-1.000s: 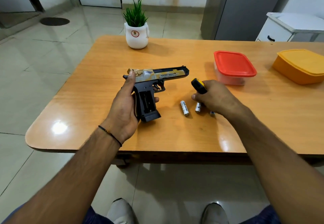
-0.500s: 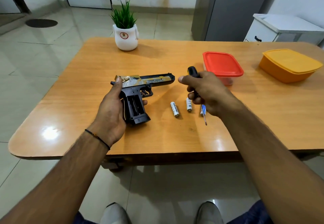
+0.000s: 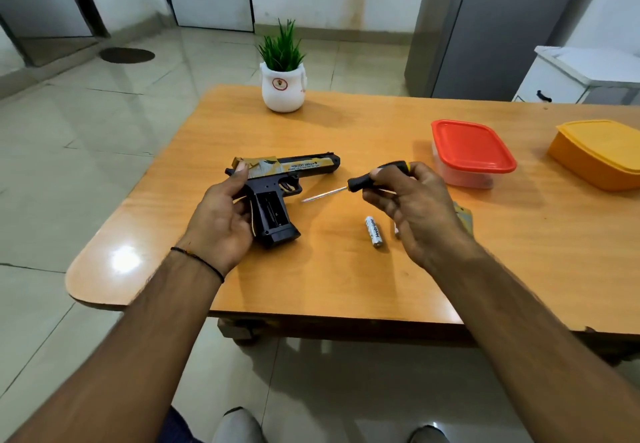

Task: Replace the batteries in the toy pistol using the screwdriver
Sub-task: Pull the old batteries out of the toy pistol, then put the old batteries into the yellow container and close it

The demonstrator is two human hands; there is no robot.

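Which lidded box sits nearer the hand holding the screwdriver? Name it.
The clear box with the red lid, just beyond the right hand; the all-orange box lies farther right, near the frame edge.

A home room: tiled floor [image 3: 86, 137], wooden table [image 3: 346, 283], potted plant [image 3: 283, 75].

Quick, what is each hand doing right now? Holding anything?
Left hand: holds the toy pistol at its grip.
Right hand: pinches the screwdriver by its handle, tip pointing toward the pistol.
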